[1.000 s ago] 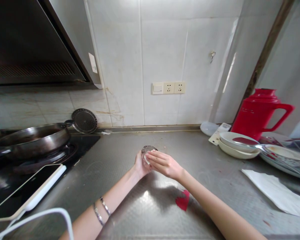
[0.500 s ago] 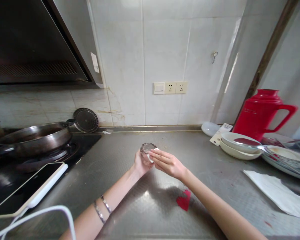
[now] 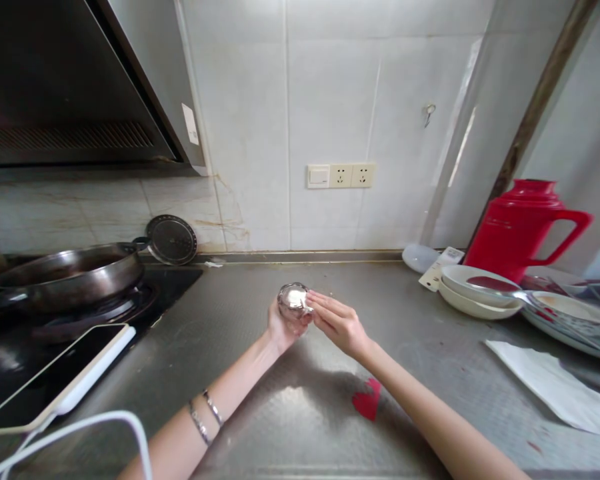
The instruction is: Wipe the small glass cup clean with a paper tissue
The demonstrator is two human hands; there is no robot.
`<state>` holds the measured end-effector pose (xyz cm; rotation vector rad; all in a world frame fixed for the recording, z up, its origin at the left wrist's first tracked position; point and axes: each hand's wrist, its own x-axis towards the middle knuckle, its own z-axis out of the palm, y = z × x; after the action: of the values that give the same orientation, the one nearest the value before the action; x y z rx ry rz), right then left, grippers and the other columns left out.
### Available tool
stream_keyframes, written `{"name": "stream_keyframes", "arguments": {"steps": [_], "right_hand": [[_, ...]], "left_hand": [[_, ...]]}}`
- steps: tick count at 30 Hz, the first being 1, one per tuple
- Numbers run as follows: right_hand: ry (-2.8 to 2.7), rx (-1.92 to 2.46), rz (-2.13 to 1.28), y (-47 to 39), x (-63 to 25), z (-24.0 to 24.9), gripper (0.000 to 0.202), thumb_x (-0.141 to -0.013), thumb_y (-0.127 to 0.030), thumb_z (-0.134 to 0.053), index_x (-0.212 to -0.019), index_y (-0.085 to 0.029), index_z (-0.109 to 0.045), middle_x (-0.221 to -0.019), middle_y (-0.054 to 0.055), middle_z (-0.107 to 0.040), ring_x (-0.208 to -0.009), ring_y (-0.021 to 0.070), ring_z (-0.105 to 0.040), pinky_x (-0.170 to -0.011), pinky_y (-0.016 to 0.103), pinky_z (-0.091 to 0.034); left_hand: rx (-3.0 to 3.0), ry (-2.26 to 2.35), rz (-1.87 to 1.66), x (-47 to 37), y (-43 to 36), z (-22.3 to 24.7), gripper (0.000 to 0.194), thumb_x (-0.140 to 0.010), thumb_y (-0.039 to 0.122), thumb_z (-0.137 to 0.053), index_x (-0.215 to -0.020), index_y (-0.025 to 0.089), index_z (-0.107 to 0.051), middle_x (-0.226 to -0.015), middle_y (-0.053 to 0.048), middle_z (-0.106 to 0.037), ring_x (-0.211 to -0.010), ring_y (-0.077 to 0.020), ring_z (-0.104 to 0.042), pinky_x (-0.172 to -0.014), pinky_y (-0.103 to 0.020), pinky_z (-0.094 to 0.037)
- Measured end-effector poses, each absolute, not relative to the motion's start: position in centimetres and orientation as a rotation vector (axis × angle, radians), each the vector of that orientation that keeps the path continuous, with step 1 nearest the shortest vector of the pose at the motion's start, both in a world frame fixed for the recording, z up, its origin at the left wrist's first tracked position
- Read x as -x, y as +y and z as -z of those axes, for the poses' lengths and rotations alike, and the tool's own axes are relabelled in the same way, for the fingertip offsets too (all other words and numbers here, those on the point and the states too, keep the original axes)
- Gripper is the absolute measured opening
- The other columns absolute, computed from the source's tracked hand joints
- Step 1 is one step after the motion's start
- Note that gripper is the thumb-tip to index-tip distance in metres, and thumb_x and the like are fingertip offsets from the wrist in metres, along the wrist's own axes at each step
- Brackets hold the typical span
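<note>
A small shiny, rounded object [image 3: 293, 299], silvery and glass-like, is held above the middle of the steel counter [image 3: 240, 293]. My left hand [image 3: 283, 328] wraps round it from below and the left. The fingers of my right hand [image 3: 339, 323] are pressed together at its right side. Whatever small thing may be between those right fingertips and the object is hidden. Two bracelets circle my left wrist.
A pan [image 3: 75, 273] and a phone [image 3: 65, 373] with a white cable are on the left. At right stand a red jug [image 3: 520, 230], stacked bowls [image 3: 475, 293] and a white paper sheet [image 3: 555, 387]. A red patch [image 3: 367, 400] lies near the front.
The held object has been turned, so a shiny rounded side now faces up instead of its ring-shaped end. The white piece under my right fingertips no longer shows clearly.
</note>
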<state>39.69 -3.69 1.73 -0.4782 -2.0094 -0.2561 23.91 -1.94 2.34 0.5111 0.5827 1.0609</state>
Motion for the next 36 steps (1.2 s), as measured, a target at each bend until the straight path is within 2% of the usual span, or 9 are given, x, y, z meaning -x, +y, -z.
{"name": "stream_keyframes", "arguments": {"steps": [4, 7, 10, 13, 21, 26, 29, 32, 36], "right_hand": [[-1.810, 0.631, 0.119, -3.6, -38.8, -1.1, 0.028, -0.091, -0.017, -0.050, -0.112, -0.021, -0.067, -0.113, 0.009, -0.069, -0.105, 0.0212, -0.066, -0.090, 0.035, -0.056], [-1.683, 0.733, -0.023, -3.9, -38.1, -1.2, 0.023, -0.090, -0.022, -0.052, -0.102, -0.021, -0.072, -0.107, 0.009, -0.071, -0.098, 0.0230, -0.069, -0.086, 0.035, -0.057], [-1.581, 0.848, -0.200, -4.3, -37.7, -1.7, 0.026, -0.090, -0.030, -0.052, -0.098, -0.020, -0.074, -0.094, 0.006, -0.075, -0.079, 0.0215, -0.072, -0.070, 0.031, -0.058], [-1.537, 0.959, -0.345, -4.4, -37.7, -2.1, 0.033, -0.090, -0.037, -0.049, -0.095, -0.017, -0.075, -0.071, 0.003, -0.073, -0.059, 0.0168, -0.066, -0.053, 0.023, -0.051], [-1.492, 1.037, -0.511, -3.7, -38.1, -2.2, 0.043, -0.087, -0.046, -0.049, -0.076, -0.014, -0.076, -0.056, -0.001, -0.063, -0.050, 0.0128, -0.049, -0.046, 0.021, -0.034], [-1.512, 1.036, -0.505, -3.7, -38.3, -2.4, 0.043, -0.088, -0.045, -0.049, -0.074, -0.014, -0.075, -0.053, -0.002, -0.062, -0.047, 0.0123, -0.049, -0.043, 0.021, -0.033], [-1.526, 1.025, -0.453, -3.9, -38.2, -2.3, 0.037, -0.090, -0.040, -0.049, -0.083, -0.016, -0.076, -0.062, 0.000, -0.069, -0.054, 0.0164, -0.060, -0.047, 0.022, -0.042], [-1.564, 0.953, -0.330, -4.0, -38.1, -1.9, 0.028, -0.090, -0.033, -0.051, -0.095, -0.018, -0.075, -0.086, 0.004, -0.075, -0.077, 0.0222, -0.071, -0.066, 0.029, -0.055], [-1.675, 0.789, -0.090, -3.9, -38.2, -1.4, 0.024, -0.091, -0.026, -0.051, -0.101, -0.022, -0.072, -0.104, 0.007, -0.072, -0.096, 0.0237, -0.069, -0.085, 0.035, -0.056]], "left_hand": [[-0.480, 0.594, -1.136, -24.1, -2.0, -1.9, 0.045, -0.085, 0.048, -0.041, -0.092, 0.010, -0.064, -0.067, -0.010, -0.064, -0.048, -0.0146, -0.054, -0.042, -0.023, -0.039], [-0.495, 0.605, -1.141, -24.1, -2.1, -1.8, 0.050, -0.086, 0.051, -0.037, -0.092, 0.010, -0.065, -0.072, -0.011, -0.067, -0.051, -0.0150, -0.057, -0.044, -0.023, -0.039], [-0.582, 0.664, -1.100, -23.9, -2.0, -2.1, 0.055, -0.084, 0.057, -0.036, -0.098, 0.011, -0.064, -0.070, -0.011, -0.068, -0.047, -0.0153, -0.057, -0.040, -0.021, -0.034], [-0.691, 0.692, -1.063, -23.8, -1.8, -2.4, 0.057, -0.083, 0.059, -0.037, -0.100, 0.012, -0.064, -0.067, -0.011, -0.068, -0.047, -0.0168, -0.058, -0.038, -0.021, -0.031], [-1.098, 0.805, -1.180, -23.9, -1.1, -1.8, 0.055, -0.088, 0.054, -0.035, -0.063, 0.012, -0.060, -0.050, -0.006, -0.058, -0.032, -0.0102, -0.042, -0.032, -0.023, -0.021], [-1.287, 0.885, -1.298, -23.7, -0.9, -1.4, 0.049, -0.088, 0.049, -0.043, -0.052, 0.016, -0.052, -0.040, 0.000, -0.046, -0.031, -0.0086, -0.035, -0.036, -0.024, -0.020], [-1.317, 0.885, -1.334, -23.6, -1.0, -1.4, 0.045, -0.088, 0.044, -0.049, -0.052, 0.018, -0.050, -0.040, 0.002, -0.046, -0.037, -0.0100, -0.038, -0.042, -0.024, -0.024], [-1.323, 0.894, -1.342, -23.6, -1.1, -1.4, 0.044, -0.087, 0.044, -0.050, -0.052, 0.018, -0.051, -0.040, 0.001, -0.046, -0.041, -0.0118, -0.042, -0.045, -0.024, -0.026], [-1.362, 0.949, -1.306, -23.9, -1.4, -1.5, 0.053, -0.088, 0.052, -0.042, -0.048, 0.017, -0.050, -0.039, 0.000, -0.046, -0.034, -0.0096, -0.038, -0.039, -0.025, -0.021]]}}
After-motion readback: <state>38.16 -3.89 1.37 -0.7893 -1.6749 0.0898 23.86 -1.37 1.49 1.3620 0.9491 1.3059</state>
